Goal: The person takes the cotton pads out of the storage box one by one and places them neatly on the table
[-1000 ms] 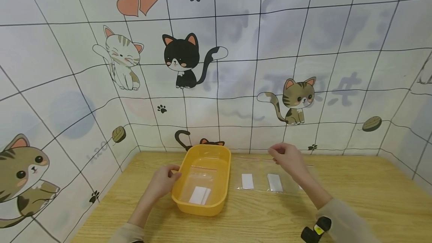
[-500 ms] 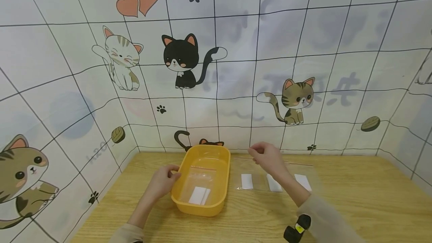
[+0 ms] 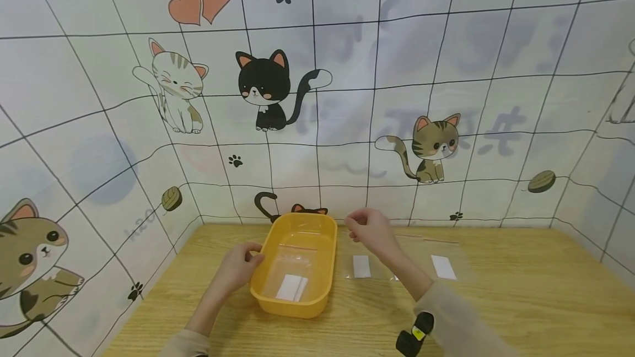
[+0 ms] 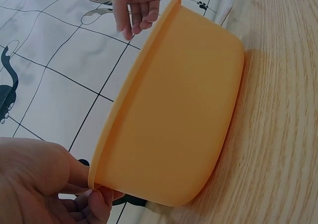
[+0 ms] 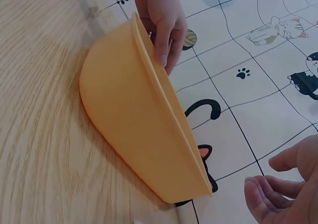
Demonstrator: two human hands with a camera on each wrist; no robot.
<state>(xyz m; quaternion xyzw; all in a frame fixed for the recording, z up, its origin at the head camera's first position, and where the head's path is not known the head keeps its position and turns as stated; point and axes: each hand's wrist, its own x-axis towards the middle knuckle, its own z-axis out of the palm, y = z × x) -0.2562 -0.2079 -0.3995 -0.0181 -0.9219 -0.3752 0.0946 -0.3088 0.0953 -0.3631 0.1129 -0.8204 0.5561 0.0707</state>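
A yellow plastic basin (image 3: pixel 322 285) stands on the table. My left hand (image 3: pixel 237 266) grips its left rim, thumb on the inside and fingers outside, as the right wrist view also shows. Inside lies a clear zip bag (image 3: pixel 292 263) with white cards (image 3: pixel 291 287). To the right of the basin, clear zip bags lie in a row, each with a white piece: one card (image 3: pixel 361 266) at the left, another (image 3: pixel 444 268) at the right, the middle one mostly hidden by my forearm. My right hand (image 3: pixel 373 231) hovers near the basin's far right corner, fingers loosely bent, holding nothing.
The wooden table (image 3: pixel 526 291) meets a white gridded cloth wall (image 3: pixel 347 169) with cartoon cats right behind the basin and bags. A black strapped device (image 3: pixel 415 336) sits on my right wrist.
My right hand has moved left from above the bags toward the basin, uncovering the rightmost card while the forearm now hides the middle one. The left hand stays on the basin's rim.
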